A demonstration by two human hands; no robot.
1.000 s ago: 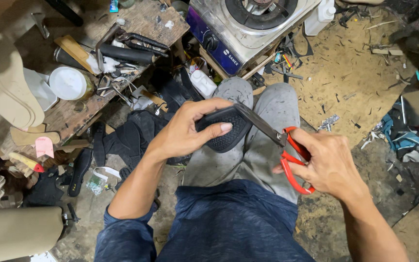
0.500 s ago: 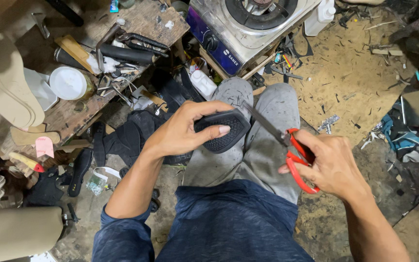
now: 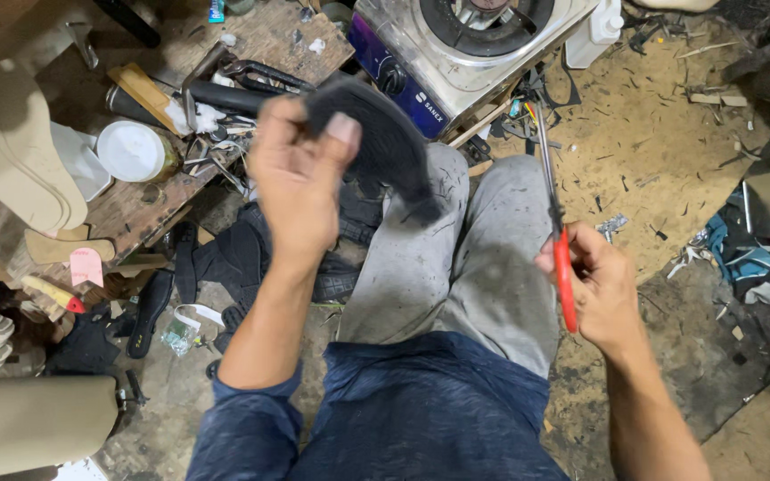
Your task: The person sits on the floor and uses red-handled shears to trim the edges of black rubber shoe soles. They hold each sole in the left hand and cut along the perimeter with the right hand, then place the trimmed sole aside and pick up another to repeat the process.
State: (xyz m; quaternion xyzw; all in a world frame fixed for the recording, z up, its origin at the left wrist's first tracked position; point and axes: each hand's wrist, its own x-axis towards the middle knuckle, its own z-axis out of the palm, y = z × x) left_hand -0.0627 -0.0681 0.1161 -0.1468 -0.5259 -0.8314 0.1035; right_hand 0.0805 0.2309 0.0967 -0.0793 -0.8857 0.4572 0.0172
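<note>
The left hand [image 3: 300, 183] has lifted the black sole [image 3: 385, 142] toward upper centre, fingers clamped; the right hand [image 3: 594, 289] grips red-handled scissors [image 3: 556, 223], now pulled clear at right; cutting paused.

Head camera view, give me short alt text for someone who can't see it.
A seated person's left hand lifts a dark curved sole piece while the right hand holds red-handled scissors, blades closed and pointing away. Around the knees: a cluttered wooden bench, a gas stove, and scraps on a dirt floor.
</note>
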